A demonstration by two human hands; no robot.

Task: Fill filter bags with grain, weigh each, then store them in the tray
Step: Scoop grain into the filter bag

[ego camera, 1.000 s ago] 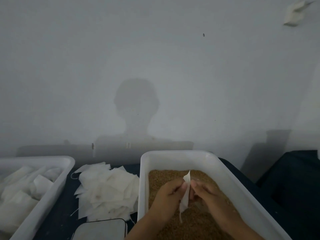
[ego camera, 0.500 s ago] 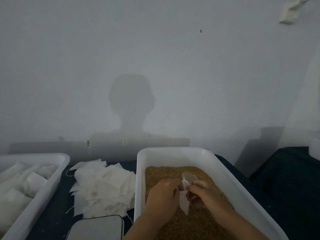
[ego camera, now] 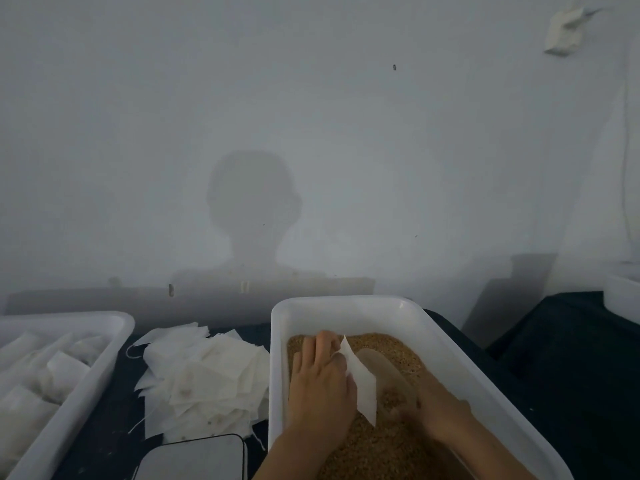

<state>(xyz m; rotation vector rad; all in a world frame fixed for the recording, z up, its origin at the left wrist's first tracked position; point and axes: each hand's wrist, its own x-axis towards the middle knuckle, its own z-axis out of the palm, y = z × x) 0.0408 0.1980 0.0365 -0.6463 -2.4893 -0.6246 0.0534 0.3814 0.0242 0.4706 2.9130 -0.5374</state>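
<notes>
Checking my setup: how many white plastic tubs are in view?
3: the grain tub under both hands, the tub of filled bags at left, and one partly cut off at the right edge.

Grain (ego camera: 381, 445) golden-brown, speckled. Tub (ego camera: 450, 355) holding it plain white. Bag (ego camera: 362, 382) in hand white, no print. Pile of bags (ego camera: 204, 379) white with faint brownish spots. Left tray (ego camera: 86, 372) white, its bags (ego camera: 38, 382) off-white. Worktop (ego camera: 571, 375) dark navy. Scale (ego camera: 194, 460) pale grey top, black rim. Wall (ego camera: 311, 133) plain grey-white.
</notes>
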